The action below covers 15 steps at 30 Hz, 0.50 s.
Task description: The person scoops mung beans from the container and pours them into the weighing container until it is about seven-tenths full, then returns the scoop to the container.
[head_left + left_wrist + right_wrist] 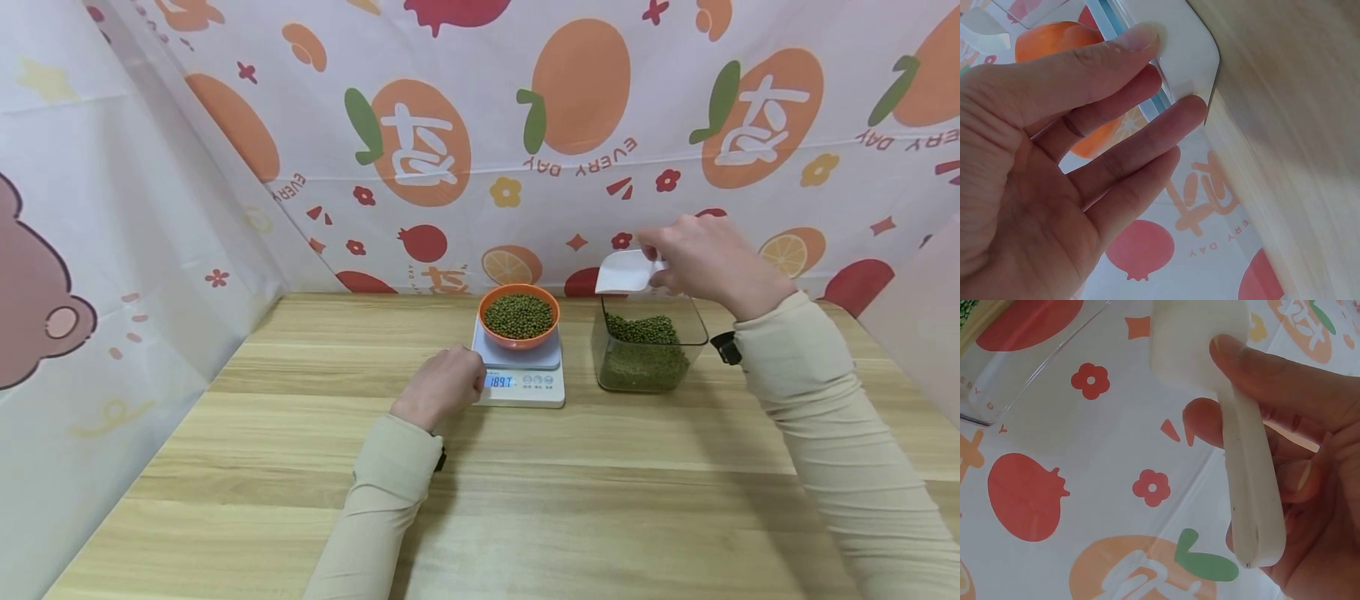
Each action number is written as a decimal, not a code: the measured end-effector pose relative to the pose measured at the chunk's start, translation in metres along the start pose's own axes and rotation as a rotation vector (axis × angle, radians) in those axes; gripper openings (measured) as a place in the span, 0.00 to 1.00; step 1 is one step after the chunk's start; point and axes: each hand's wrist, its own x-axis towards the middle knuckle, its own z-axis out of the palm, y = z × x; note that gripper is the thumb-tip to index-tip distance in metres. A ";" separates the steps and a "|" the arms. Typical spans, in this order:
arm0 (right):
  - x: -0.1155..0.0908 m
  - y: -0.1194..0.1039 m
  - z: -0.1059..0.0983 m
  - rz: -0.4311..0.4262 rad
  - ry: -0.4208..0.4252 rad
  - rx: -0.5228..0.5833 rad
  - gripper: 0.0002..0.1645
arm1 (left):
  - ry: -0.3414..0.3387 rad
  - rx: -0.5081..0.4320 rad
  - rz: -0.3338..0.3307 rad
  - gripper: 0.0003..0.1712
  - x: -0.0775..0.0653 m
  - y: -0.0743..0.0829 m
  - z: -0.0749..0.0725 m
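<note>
My left hand [442, 386] is at the left front corner of a white kitchen scale [556, 394], its fingertips right at the edge in the left wrist view. The scale's display [499, 382] appears to read 189.7. On its platform sits an orange bowl [520, 343] filled with green mung beans [519, 316]. My right hand [701, 262] grips a white scoop [624, 272] by its handle, thumb and fingers around it, above a clear plastic container [651, 384]. More mung beans [648, 330] lie in that container. The inside of the scoop is hidden.
Everything stands on a light wooden table [525, 492], with the scale and container side by side near its back edge. A white fruit-printed cloth [480, 225] hangs close behind them. Another cloth side [165, 208] closes off the left.
</note>
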 end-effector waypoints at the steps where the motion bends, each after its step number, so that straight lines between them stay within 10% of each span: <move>1: 0.000 0.001 0.000 0.004 -0.005 -0.001 0.16 | 0.000 0.000 0.000 0.16 0.000 0.000 0.000; 15: -0.007 0.006 0.004 0.042 -0.067 0.012 0.17 | -0.014 -0.013 -0.011 0.17 0.000 0.001 -0.001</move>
